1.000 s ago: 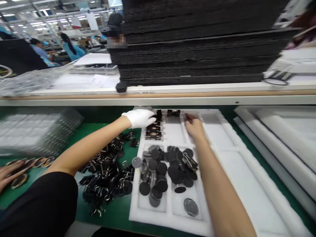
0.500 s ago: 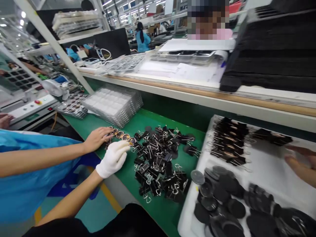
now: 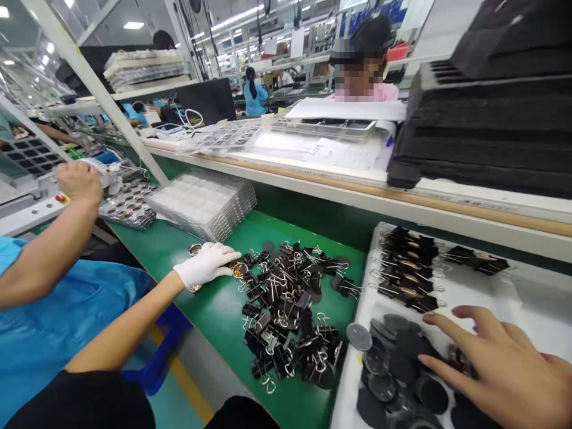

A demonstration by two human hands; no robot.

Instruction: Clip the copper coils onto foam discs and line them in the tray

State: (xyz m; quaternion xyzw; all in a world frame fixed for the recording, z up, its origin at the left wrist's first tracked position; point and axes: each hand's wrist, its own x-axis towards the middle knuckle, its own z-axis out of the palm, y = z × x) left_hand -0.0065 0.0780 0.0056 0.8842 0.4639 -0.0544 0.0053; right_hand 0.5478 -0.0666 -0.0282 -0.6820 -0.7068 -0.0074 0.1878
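My left hand point(image 3: 206, 264), in a white glove, lies flat with fingers stretched over a short row of small round amber-tinted pieces point(image 3: 240, 270) on the green bench top. A heap of black binder clips point(image 3: 286, 307) sits just right of it. My bare right hand point(image 3: 500, 363) hovers with fingers spread over black round discs point(image 3: 393, 369) in a white foam tray point(image 3: 527, 298). Clipped assemblies point(image 3: 409, 268) lie in a row at the tray's far end.
A co-worker in a blue top point(image 3: 53, 310) sits at my left, a raised hand point(image 3: 80, 182) by a machine panel. Clear blister trays point(image 3: 203, 202) are stacked behind the clips. Black foam sheets point(image 3: 491, 125) and papers fill the upper shelf. Another person sits beyond the shelf.
My view swung left. My left hand left the tray's clips and came down on the amber pieces. The co-worker's hand lifted away from them. My right hand moved over the discs.
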